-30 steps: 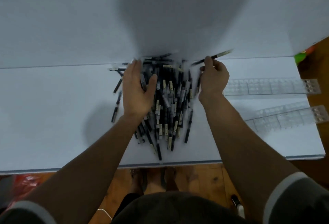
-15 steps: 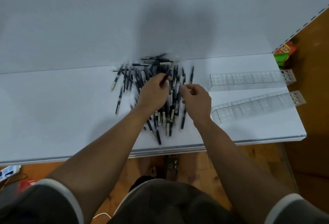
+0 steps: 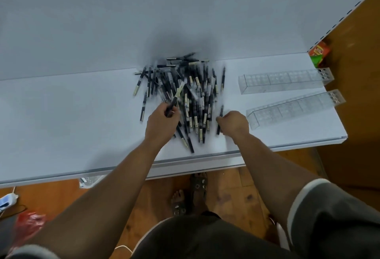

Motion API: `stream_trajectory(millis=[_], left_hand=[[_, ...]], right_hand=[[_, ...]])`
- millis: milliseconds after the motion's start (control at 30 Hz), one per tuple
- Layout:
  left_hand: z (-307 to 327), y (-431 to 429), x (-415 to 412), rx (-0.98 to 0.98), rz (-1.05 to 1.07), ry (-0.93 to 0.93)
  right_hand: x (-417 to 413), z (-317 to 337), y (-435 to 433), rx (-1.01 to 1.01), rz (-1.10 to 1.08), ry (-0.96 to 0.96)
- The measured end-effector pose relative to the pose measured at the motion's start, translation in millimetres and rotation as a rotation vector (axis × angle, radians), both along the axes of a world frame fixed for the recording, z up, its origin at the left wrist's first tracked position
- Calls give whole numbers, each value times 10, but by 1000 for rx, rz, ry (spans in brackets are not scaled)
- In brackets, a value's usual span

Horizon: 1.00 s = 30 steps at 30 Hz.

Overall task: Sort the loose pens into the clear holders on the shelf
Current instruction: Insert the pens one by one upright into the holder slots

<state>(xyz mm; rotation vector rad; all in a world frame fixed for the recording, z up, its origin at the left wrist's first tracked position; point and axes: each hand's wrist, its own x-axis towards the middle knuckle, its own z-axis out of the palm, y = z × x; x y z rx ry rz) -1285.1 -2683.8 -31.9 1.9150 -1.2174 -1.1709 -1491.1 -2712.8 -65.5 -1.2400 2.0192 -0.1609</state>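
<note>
— How far along does the sorting look?

— Hardly begun. The heap of dark slim pens [image 3: 185, 94] with pale labelled ends lies loose in the middle of the flat white shelf [image 3: 72, 125], dozens crossed over one another, and its far edge reaches the rear panel.

— And the holders?

— Two long clear plastic holders lie to the right of the heap, with round holes showing at their right ends: the far holder [image 3: 283, 80] and the near holder [image 3: 294, 107]. No pen shows in either.

— What about the hands?

— The left hand [image 3: 162, 121] is at the heap's near-left edge, fingers curled round one dark pen [image 3: 174, 99] that slants up over the pile. The right hand [image 3: 234, 121] is at the near-right edge, just beside the near holder's left end, fingers closed round a second dark pen [image 3: 219, 120] that sticks out of the fist both ways.

— So what's left?

— Nearly everything, judging from this: two pens are in hand and none is slotted. The whole heap has yet to be carried across and stood in the holes.
</note>
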Motion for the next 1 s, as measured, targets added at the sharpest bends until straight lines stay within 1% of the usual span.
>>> stream_trajectory(millis=[133, 233, 333, 433, 533, 700, 800, 900, 1000], left_hand=[[-31, -242, -89, 49, 75, 20], [-24, -439, -169, 82, 55, -1], [-18, -514, -211, 103, 20, -59], [-3, -532, -227, 137, 21, -73], [79, -524, -231, 170, 83, 41], [285, -299, -338, 293, 226, 341], [378, -53, -581, 324, 329, 511], [444, 151, -844, 289, 405, 600], [475, 228, -1083, 204, 468, 580]], right_hand=[[9, 266, 202, -133, -123, -166], [27, 419, 356, -175, -185, -290], [18, 506, 451, -189, -195, -346], [-25, 555, 436, -197, -164, -379], [-116, 589, 330, -220, -122, -403], [-396, 682, 53, -295, -10, -466], [-757, 753, -209, -314, 40, -476], [-1131, 807, -509, -378, 40, -476], [-1358, 832, -805, -428, 44, -493]])
